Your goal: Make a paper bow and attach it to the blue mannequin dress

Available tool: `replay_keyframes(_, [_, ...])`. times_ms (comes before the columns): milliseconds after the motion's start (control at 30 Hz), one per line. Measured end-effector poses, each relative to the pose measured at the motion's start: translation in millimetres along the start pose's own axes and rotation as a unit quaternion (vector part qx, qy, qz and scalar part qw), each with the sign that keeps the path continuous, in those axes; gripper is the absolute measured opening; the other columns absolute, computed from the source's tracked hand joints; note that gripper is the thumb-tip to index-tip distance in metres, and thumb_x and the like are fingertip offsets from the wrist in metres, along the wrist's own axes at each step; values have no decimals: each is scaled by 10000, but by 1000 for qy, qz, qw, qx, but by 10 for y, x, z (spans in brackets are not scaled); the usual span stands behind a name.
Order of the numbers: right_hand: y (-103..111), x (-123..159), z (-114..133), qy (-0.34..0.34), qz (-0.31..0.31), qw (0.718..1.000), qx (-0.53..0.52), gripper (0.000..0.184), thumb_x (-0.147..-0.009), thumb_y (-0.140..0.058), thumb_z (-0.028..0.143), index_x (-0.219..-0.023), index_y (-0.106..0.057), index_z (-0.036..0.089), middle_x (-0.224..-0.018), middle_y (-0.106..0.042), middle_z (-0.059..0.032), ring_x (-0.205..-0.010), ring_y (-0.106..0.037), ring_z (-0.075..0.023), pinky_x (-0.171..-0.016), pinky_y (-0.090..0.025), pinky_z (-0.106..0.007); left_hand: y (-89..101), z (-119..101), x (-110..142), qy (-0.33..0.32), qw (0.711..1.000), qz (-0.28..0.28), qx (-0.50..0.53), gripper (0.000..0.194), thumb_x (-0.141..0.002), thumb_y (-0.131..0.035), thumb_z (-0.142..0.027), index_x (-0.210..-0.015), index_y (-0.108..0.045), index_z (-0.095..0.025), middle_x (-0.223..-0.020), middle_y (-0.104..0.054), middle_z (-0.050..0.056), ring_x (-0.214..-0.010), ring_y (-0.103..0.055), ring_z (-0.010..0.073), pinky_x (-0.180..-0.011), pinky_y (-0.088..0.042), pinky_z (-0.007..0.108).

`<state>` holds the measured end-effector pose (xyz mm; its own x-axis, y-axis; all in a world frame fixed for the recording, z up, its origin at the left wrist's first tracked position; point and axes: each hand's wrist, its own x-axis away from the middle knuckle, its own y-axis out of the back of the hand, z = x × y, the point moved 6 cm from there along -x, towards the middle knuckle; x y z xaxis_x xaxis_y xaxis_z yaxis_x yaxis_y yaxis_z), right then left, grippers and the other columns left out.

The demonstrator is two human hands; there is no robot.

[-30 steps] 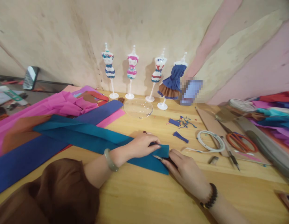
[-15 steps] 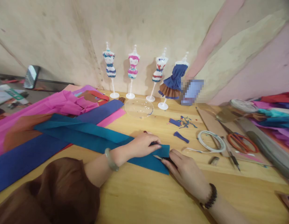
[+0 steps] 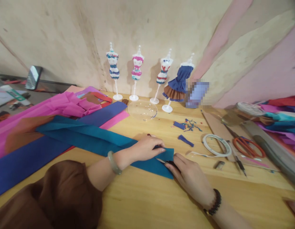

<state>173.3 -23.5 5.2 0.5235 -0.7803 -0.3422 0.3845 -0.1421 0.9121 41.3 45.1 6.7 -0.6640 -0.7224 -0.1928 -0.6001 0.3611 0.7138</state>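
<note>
teal fabric strip (image 3: 147,167), partly folded, laid slantwise on the wooden table (image 3: 137,203), right end at both hands. left hand (image 3: 146,149): fingers bent, laid over the strip's folded end; pinch or mere pressure, impossible to tell. right hand (image 3: 190,175): clamped around a dark-handled blade (image 3: 161,161), metal tip at the strip, just beside the left thumb. behind: clear round dish (image 3: 142,110); four miniature dress forms (image 3: 114,68), rightmost in navy and brown ruffles. right side: white tape roll (image 3: 206,143), orange-handled scissors (image 3: 262,149). left side: pink fabric (image 3: 66,105), navy fabric strip (image 3: 30,162).
</note>
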Motion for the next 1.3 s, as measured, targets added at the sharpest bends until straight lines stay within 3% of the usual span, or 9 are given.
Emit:
replay_keyframes(567, [-35,30,-19,-13,10,1000,-5,341,-1006,-377,407,-1042,-630,182,-822,-662,-83,-706,-670,-199,-637,-534,-293,-9,-6,-3,0,1000,4,0,101,-890,-597,-222,-867,-682,-174,-853,-721,13,-813,-632,146,-768,-441,238])
replay_keyframes(1300, [-17,-48,80,15,-18,1000,-8,283,-1000,-408,326,-982,-647,175,-898,-708,-103,-738,-696,-197,-636,-548,-291,-10,-1,-12,1,1000,9,4,122,-900,-578,-246,-849,-666,-179,-847,-713,16,-812,-630,153,-756,-438,243])
